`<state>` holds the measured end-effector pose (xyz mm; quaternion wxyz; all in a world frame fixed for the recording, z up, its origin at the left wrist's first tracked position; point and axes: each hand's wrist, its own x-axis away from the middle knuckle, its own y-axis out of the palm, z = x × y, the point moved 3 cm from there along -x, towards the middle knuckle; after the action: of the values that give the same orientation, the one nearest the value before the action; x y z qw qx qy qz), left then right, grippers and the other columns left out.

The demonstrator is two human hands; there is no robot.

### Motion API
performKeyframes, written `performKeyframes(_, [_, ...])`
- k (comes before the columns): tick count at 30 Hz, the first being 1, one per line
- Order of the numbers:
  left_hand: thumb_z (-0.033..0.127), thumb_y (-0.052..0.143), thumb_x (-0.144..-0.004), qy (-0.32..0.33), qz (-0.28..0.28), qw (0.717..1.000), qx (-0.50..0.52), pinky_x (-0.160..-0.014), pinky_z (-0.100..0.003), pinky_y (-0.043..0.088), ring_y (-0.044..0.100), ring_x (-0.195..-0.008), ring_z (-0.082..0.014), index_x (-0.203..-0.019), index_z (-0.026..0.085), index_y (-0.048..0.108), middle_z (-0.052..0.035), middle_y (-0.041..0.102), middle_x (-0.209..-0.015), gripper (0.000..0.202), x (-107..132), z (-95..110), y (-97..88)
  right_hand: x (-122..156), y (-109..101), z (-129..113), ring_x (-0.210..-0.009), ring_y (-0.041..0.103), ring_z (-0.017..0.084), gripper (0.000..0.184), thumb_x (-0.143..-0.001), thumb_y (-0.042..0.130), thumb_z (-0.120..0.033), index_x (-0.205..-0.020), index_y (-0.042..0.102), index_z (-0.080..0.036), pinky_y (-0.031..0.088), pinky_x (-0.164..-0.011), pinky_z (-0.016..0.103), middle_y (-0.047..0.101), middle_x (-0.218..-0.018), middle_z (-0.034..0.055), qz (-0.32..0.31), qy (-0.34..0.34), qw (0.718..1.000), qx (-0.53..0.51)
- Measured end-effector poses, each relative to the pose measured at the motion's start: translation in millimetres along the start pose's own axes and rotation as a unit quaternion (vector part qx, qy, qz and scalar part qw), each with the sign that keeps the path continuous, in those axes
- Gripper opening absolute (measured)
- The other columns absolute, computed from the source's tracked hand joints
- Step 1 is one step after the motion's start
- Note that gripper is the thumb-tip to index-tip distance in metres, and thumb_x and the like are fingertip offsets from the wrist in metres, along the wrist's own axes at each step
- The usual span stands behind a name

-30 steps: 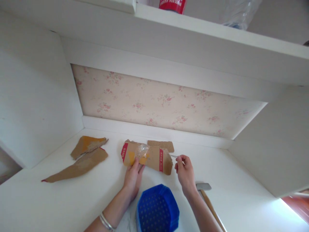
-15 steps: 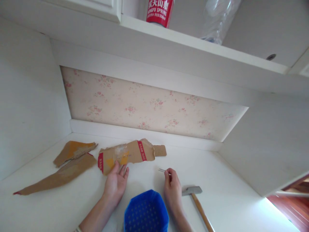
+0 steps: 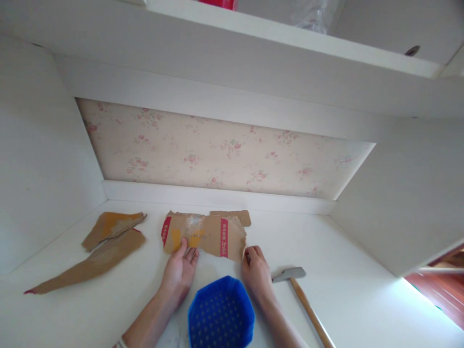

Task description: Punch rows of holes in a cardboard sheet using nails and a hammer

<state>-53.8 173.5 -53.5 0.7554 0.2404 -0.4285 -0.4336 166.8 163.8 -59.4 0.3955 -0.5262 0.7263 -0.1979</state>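
A torn piece of brown cardboard with red printed bands, orange patches and clear tape lies tilted in front of me. My left hand grips its lower left edge, thumb on top and fingers underneath. At the cardboard's lower right corner is my right hand, its fingers closed in a pinch. The thin metal nails seen in it a moment ago are now hidden by the fingers and cardboard. Between my forearms stands a blue perforated basket. A hammer with a wooden handle rests just right of my right hand.
Other torn cardboard lies to the left, and a small cardboard strip sits behind the held piece. White side walls and a low overhead shelf enclose the white counter. Floral wallpaper covers the back.
The cardboard has shifted right and turned, its right end coming nearer and uncovering more of the strip behind. My right hand now meets its corner. The view has tipped downward.
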Motion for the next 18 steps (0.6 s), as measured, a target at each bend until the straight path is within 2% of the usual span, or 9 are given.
performKeyframes(3, [0.007, 0.057, -0.094, -0.005, -0.007, 1.000, -0.008, -0.065, -0.021, 0.058, 0.068, -0.065, -0.0104, -0.101, 0.019, 0.063, -0.0019, 0.069, -0.081, 0.015, 1.9, -0.8, 1.3, -1.6, 1.0, 1.4, -0.078, 0.065, 0.024, 0.020, -0.087, 0.045, -0.016, -0.081, 0.063, -0.023, 0.047, -0.071, 0.034, 0.066, -0.091, 0.0087, 0.009, 0.007, 1.000, -0.016])
performKeyframes(6, [0.005, 0.057, -0.093, -0.011, -0.022, 0.999, -0.027, -0.066, -0.024, 0.060, 0.071, -0.067, -0.0132, -0.102, 0.017, 0.064, -0.0051, 0.071, -0.084, 0.017, 3.1, -3.1, 1.0, -3.3, -2.3, 2.2, -0.066, 0.063, 0.021, 0.014, -0.086, 0.049, -0.019, -0.080, 0.061, -0.023, 0.047, -0.064, 0.032, 0.065, -0.086, 0.0052, 0.030, 0.023, 0.998, -0.049])
performKeyframes(9, [0.002, 0.056, -0.092, -0.007, -0.039, 0.998, -0.046, -0.065, -0.025, 0.061, 0.072, -0.069, -0.0143, -0.104, 0.017, 0.064, -0.0075, 0.072, -0.091, 0.021, 2.8, -5.6, -0.5, -1.7, -12.2, 2.3, -0.056, 0.057, 0.018, 0.012, -0.089, 0.048, -0.026, -0.083, 0.058, -0.023, 0.045, -0.056, 0.030, 0.062, -0.077, 0.0011, 0.079, 0.052, 0.992, -0.087])
performKeyframes(12, [0.005, 0.056, -0.094, 0.006, -0.052, 0.997, -0.063, -0.068, -0.026, 0.062, 0.073, -0.074, -0.0148, -0.104, 0.016, 0.065, -0.0086, 0.073, -0.093, 0.017, 2.2, -6.9, -1.5, 4.5, -22.4, -1.7, -0.067, 0.057, 0.019, 0.015, -0.095, 0.042, -0.032, -0.089, 0.053, -0.023, 0.048, -0.062, 0.031, 0.059, -0.079, 0.0017, 0.137, 0.056, 0.981, -0.121])
performKeyframes(15, [0.010, 0.056, -0.095, 0.009, -0.063, 0.994, -0.085, -0.070, -0.027, 0.062, 0.074, -0.074, -0.0156, -0.103, 0.014, 0.065, -0.0091, 0.073, -0.088, 0.012, 2.7, -8.3, -0.7, 11.8, -23.5, -12.3, -0.079, 0.057, 0.020, 0.015, -0.097, 0.041, -0.031, -0.089, 0.051, -0.023, 0.049, -0.072, 0.032, 0.057, -0.088, 0.0038, 0.152, 0.007, 0.978, -0.146])
performKeyframes(18, [0.012, 0.058, -0.095, 0.002, -0.085, 0.990, -0.109, -0.070, -0.029, 0.062, 0.075, -0.074, -0.0176, -0.105, 0.013, 0.065, -0.0117, 0.075, -0.090, 0.013, 3.9, -11.1, 1.3, 15.9, -15.6, -28.4, -0.086, 0.058, 0.020, 0.013, -0.098, 0.045, -0.026, -0.093, 0.056, -0.024, 0.049, -0.078, 0.034, 0.060, -0.093, 0.0052, 0.091, -0.109, 0.982, -0.125])
